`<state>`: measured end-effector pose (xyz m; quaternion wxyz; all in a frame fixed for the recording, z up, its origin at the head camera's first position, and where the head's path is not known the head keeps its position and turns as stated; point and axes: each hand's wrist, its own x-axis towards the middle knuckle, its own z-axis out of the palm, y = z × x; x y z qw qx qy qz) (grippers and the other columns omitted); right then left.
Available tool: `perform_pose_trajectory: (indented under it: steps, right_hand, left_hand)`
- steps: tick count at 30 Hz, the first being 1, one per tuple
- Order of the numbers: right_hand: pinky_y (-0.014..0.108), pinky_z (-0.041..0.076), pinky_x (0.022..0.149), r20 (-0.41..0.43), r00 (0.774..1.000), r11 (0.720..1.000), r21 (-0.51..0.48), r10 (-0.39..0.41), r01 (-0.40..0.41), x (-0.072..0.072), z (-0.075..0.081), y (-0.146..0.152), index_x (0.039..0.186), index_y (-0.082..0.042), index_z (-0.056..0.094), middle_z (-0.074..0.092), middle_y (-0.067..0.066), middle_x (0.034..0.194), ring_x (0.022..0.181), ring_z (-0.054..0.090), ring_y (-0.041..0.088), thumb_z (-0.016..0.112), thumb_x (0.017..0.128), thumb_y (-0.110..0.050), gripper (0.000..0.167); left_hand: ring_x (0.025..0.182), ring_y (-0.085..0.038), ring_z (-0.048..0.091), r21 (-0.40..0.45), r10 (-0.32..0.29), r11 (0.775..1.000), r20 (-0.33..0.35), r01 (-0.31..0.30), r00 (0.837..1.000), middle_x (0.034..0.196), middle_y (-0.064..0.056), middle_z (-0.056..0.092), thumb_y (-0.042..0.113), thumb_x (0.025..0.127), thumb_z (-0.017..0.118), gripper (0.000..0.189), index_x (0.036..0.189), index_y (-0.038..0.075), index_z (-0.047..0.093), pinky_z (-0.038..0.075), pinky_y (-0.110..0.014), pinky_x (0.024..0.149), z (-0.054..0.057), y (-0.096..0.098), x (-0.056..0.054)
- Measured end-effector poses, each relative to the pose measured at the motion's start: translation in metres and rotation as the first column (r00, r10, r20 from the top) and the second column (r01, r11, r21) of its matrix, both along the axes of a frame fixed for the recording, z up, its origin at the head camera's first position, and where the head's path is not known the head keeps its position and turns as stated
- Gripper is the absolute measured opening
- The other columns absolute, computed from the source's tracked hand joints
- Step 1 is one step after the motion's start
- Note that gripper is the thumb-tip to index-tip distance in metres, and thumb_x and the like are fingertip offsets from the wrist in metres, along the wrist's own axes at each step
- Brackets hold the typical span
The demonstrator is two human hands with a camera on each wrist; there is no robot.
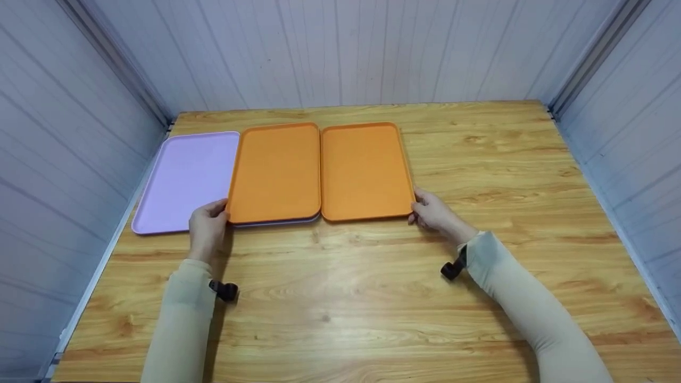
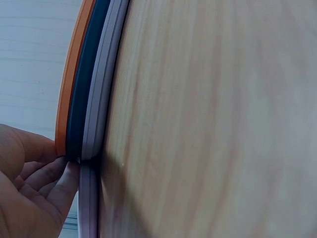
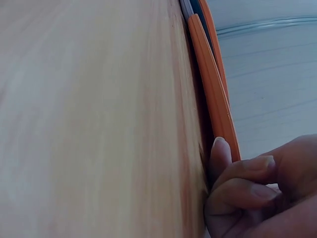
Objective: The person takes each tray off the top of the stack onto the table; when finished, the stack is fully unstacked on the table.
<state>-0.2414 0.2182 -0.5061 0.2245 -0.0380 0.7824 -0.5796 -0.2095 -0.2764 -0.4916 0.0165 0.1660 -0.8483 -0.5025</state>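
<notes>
My left hand [image 1: 207, 226] is at the near left corner of a stack of trays, gripping the top orange tray [image 1: 276, 173] by its edge. Under that tray the left wrist view shows a dark blue tray [image 2: 89, 89] and pale lilac trays [image 2: 105, 79]. My right hand [image 1: 433, 211] holds the near right corner of a separate orange tray [image 1: 366, 170], its fingers curled at the rim in the right wrist view. This tray lies flat, right beside the stack. A purple tray [image 1: 189, 181] lies left of the stack, partly behind my left hand.
The wooden table [image 1: 340, 303] extends in front of the trays and to their right. Pale panel walls stand at the back [image 1: 362, 53], left [image 1: 64, 159] and right [image 1: 633, 117] of the table. A small black camera is strapped to each wrist.
</notes>
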Motion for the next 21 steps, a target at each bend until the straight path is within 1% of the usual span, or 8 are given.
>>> perform_pose_trajectory:
  steps: [4, 8, 12, 16, 21]
  right_hand:
    - [0.018, 0.032, 0.037, 0.007, 1.0, 1.0, 0.031, 0.001, -0.001, 0.0007, 0.0017, 0.0004, 0.155, -0.002, 0.001, 0.063, 0.007, 0.071, 0.038, 0.037, 0.004, 0.034, 0.105, -0.006, 0.06]
    - [0.019, 0.033, 0.037, 0.011, 1.0, 0.997, 0.08, 0.004, -0.005, 0.0003, 0.003, -0.0002, 0.155, -0.002, 0.001, 0.061, 0.005, 0.069, 0.038, 0.036, 0.004, 0.034, 0.105, -0.007, 0.06]
    - [0.02, 0.032, 0.038, 0.011, 1.0, 0.989, 0.146, 0.01, -0.011, -0.0009, 0.0033, -0.0013, 0.155, -0.002, 0.002, 0.06, 0.004, 0.07, 0.046, 0.044, 0.006, 0.035, 0.105, -0.008, 0.06]
    - [0.021, 0.034, 0.04, -0.009, 1.0, 0.979, 0.203, 0.022, -0.02, -0.0015, 0.004, -0.0022, 0.155, -0.002, 0.004, 0.061, 0.005, 0.071, 0.056, 0.051, 0.01, 0.036, 0.105, -0.009, 0.06]
    - [0.023, 0.036, 0.041, -0.026, 1.0, 0.97, 0.244, 0.016, -0.009, -0.0013, 0.0043, -0.0037, 0.155, -0.003, 0.008, 0.061, 0.005, 0.071, 0.058, 0.052, 0.013, 0.038, 0.104, -0.01, 0.06]
  left_hand:
    - [0.131, -0.023, 0.045, 0.005, -0.01, 1.0, 0.01, 0.01, 1.0, 0.139, -0.016, 0.054, 0.004, 0.098, 0.05, 0.04, 0.137, 0.001, 0.054, 0.039, -0.035, 0.108, 0.0013, 0.0, 0.0003]
    - [0.131, -0.023, 0.046, 0.012, -0.009, 1.0, 0.018, 0.008, 1.0, 0.138, -0.016, 0.054, 0.004, 0.098, 0.05, 0.04, 0.137, 0.001, 0.054, 0.039, -0.035, 0.108, 0.0012, -0.0002, -0.0001]
    - [0.13, -0.023, 0.047, 0.008, -0.008, 1.0, 0.012, 0.008, 1.0, 0.137, -0.017, 0.055, 0.004, 0.097, 0.051, 0.04, 0.136, 0.0, 0.055, 0.039, -0.035, 0.108, 0.0, -0.0008, -0.0007]
    - [0.129, -0.023, 0.047, 0.01, -0.006, 1.0, 0.011, 0.006, 1.0, 0.137, -0.017, 0.055, 0.003, 0.097, 0.051, 0.039, 0.136, 0.0, 0.055, 0.04, -0.035, 0.107, -0.0004, -0.0008, -0.0006]
    - [0.13, -0.024, 0.047, 0.024, -0.009, 1.0, 0.022, 0.008, 1.0, 0.138, -0.018, 0.054, 0.004, 0.098, 0.05, 0.039, 0.137, 0.0, 0.054, 0.04, -0.035, 0.107, 0.001, -0.0006, -0.0002]
